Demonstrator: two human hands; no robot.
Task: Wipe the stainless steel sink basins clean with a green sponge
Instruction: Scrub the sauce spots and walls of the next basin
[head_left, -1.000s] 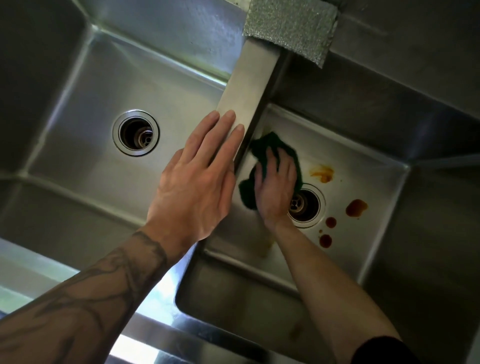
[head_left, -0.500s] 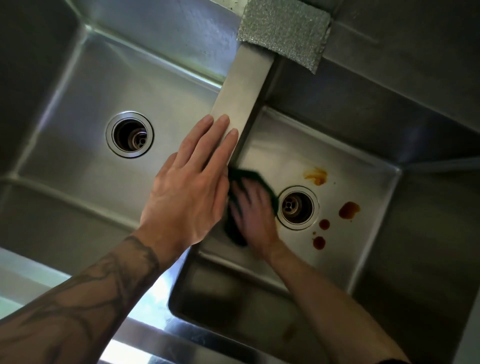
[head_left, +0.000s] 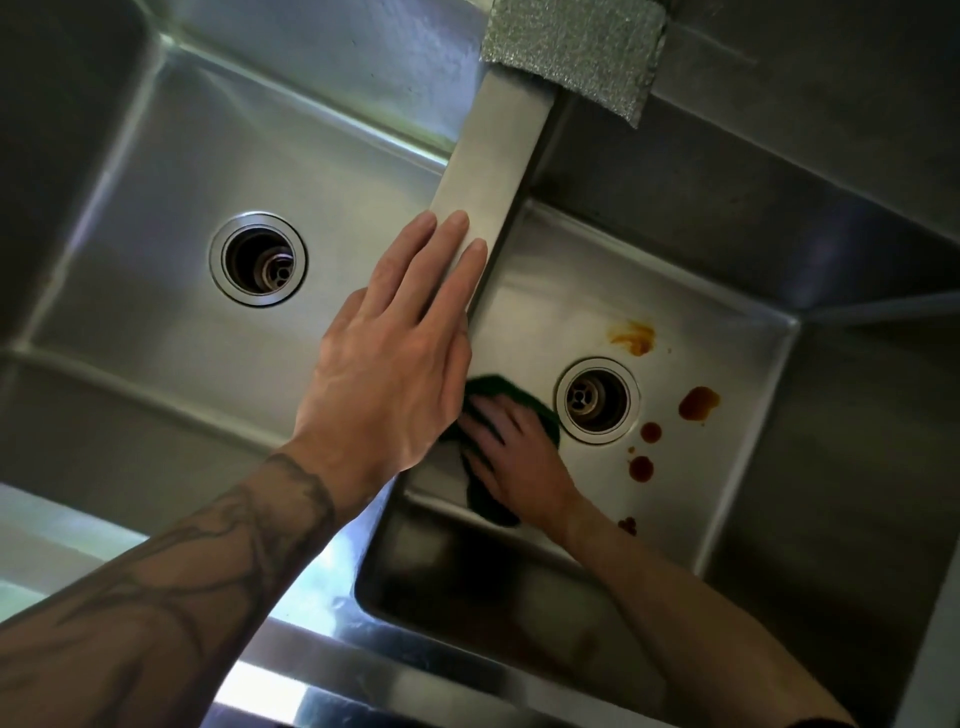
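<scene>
Green sponge (head_left: 539, 411) mostly hidden under blurred right hand (head_left: 519, 460)

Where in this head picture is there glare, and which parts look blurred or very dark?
In the head view, glare whitens the sink's front rim; the right hand and the green sponge under it are smeared by motion blur; the left hand on the divider is sharp; the right basin's side wall lies in deep shadow.
</scene>
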